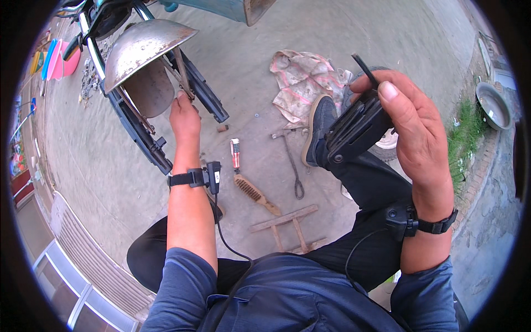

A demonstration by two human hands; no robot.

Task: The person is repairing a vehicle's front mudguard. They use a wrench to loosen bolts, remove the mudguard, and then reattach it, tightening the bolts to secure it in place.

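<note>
Near left hand (186, 117), white label (217, 176)

A curved metal mudguard (146, 47), dull silver with rusty speckles, sits between the two legs of a front fork (206, 91), its domed outer face up and its darker hollow showing below. The fork legs are bright above and black toward their lower ends. A slim metal strut (181, 69) runs down the mudguard's right side to the left hand (185, 122) — the exact grip there is hidden. A black slotted piece (359, 124) is held tilted in the right hand (417, 122), a round pivot at its lower end — a thin dark bar juts from its top.
</note>
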